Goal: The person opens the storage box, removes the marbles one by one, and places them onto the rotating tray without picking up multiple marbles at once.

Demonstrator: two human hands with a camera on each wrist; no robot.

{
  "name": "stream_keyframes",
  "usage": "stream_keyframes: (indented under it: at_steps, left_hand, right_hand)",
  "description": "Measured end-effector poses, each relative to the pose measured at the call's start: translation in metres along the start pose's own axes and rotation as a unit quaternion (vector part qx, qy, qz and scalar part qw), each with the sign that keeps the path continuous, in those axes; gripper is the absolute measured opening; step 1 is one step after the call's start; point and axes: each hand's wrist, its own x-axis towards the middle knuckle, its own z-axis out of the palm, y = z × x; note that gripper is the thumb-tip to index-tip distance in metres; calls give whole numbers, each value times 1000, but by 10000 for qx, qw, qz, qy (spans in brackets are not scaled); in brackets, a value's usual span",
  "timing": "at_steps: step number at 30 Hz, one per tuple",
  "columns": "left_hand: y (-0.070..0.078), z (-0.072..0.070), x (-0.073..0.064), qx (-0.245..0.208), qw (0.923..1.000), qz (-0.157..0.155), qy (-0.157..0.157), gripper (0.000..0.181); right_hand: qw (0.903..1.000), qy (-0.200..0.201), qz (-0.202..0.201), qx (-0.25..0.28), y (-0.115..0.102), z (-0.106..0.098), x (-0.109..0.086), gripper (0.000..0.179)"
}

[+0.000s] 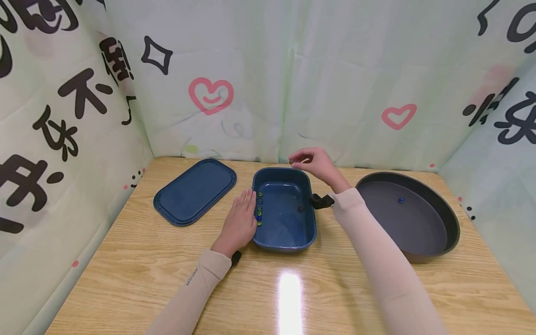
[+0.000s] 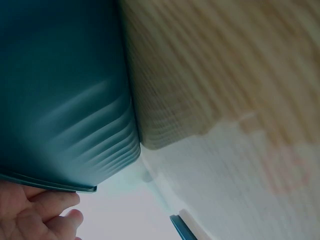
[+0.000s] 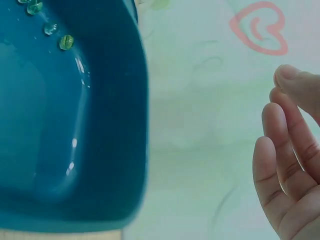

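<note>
A blue rectangular box point(image 1: 284, 235) stands mid-table. Several green, clear and blue marbles point(image 1: 259, 210) line up along its left side, also visible as marbles point(image 3: 66, 42) in the right wrist view. A dark marble point(image 1: 301, 209) lies near the box's right wall. My left hand point(image 1: 239, 222) rests against the left rim, fingers extended; its fingertips point(image 2: 65, 212) touch the rim in the left wrist view. Above the far rim, my right hand point(image 1: 316, 165) pinches a small dark marble point(image 1: 291, 161) between thumb and fingers. In the right wrist view that marble is hidden behind the fingertips point(image 3: 287, 72).
A blue lid point(image 1: 194, 191) lies flat on the wooden table point(image 1: 138, 260) left of the box. To the right is a large round dark pan point(image 1: 450, 223) with a blue marble point(image 1: 401, 200) inside. A printed curtain point(image 1: 259, 93) hangs behind the table.
</note>
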Motion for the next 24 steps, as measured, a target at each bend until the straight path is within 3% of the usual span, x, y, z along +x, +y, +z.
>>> stream_keyframes:
  at_steps: [7,24]
  left_hand:
    - [1,-2,-1,-30,9999,-49,-95,57]
    - [1,-2,-1,-81,9999,-48,-93,58]
  right_hand:
    - [9995,235,-189,-36,-1,-17,-13,26]
    - [9972,694,217,173,17,-80,-56,28]
